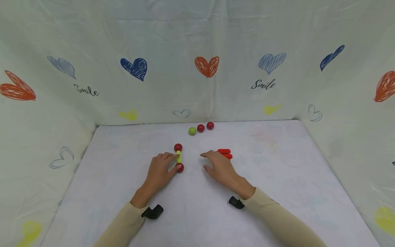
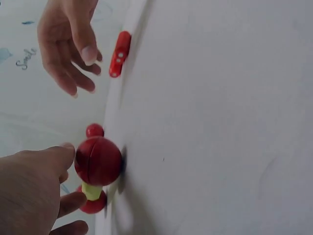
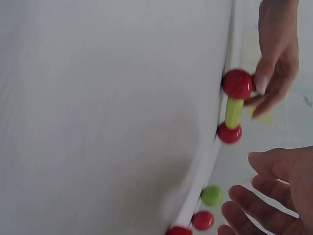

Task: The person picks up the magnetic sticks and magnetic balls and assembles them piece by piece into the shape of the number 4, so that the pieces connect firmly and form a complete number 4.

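Note:
On the table, two red balls (image 1: pixel 178 147) are joined by a yellow-green rod (image 1: pixel 179 158) into a dumbbell shape. My left hand (image 1: pixel 159 171) lies beside this piece, its thumb at the nearer red ball (image 2: pixel 98 160) and its index finger reaching the rod. Those fingers are loosely spread, not wrapped round it. To the right, my right hand (image 1: pixel 223 170) hovers with relaxed, parted fingers and nothing between them. Just beyond it lie red rods (image 1: pixel 224 151), partly hidden by the hand in the head view; small light dots show on them in the left wrist view.
A green ball (image 1: pixel 192 131) and two loose red balls (image 1: pixel 201 128) sit near the table's back edge. Behind rises a white cloth (image 1: pixel 166 89) printed with hearts and the word Smile. Black wrist cameras (image 1: pixel 153 212) are strapped at both sleeves.

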The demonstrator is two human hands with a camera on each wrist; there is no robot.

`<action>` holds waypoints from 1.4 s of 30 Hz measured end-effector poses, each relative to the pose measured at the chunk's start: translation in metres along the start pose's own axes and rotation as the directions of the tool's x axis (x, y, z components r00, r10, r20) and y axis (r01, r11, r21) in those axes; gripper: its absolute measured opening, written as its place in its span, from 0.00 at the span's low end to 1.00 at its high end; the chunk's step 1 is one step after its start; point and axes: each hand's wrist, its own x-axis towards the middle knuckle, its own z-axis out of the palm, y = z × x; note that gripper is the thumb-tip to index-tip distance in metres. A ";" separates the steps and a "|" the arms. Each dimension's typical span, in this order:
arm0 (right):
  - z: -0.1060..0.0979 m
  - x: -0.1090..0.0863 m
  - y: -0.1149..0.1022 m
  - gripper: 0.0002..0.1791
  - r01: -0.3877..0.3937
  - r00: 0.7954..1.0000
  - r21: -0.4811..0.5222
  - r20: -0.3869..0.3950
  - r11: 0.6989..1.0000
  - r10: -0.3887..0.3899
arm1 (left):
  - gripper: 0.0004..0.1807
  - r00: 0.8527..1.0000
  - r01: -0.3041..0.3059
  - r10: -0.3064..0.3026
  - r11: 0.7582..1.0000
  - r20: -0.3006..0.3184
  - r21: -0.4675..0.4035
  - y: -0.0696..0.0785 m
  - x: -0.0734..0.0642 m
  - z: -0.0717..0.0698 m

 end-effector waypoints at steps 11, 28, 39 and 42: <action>-0.024 0.000 0.042 0.19 -0.088 0.988 -0.080 -0.137 0.993 0.076 | 0.23 1.000 0.011 -0.011 1.000 -0.017 0.001 0.014 -0.010 0.004; -0.030 0.009 0.068 0.14 -0.225 0.974 -0.056 -0.028 0.973 0.224 | 0.22 0.998 0.057 -0.057 0.998 0.000 0.009 0.017 -0.012 0.008; -0.034 0.021 0.078 0.14 -0.318 0.946 0.001 0.070 0.948 0.317 | 0.20 0.998 0.056 -0.056 0.998 0.000 0.005 0.013 -0.011 0.006; -0.035 0.023 0.080 0.14 -0.311 0.947 0.013 0.087 0.950 0.309 | 0.19 0.999 0.049 -0.049 0.999 -0.003 0.001 0.013 -0.012 0.005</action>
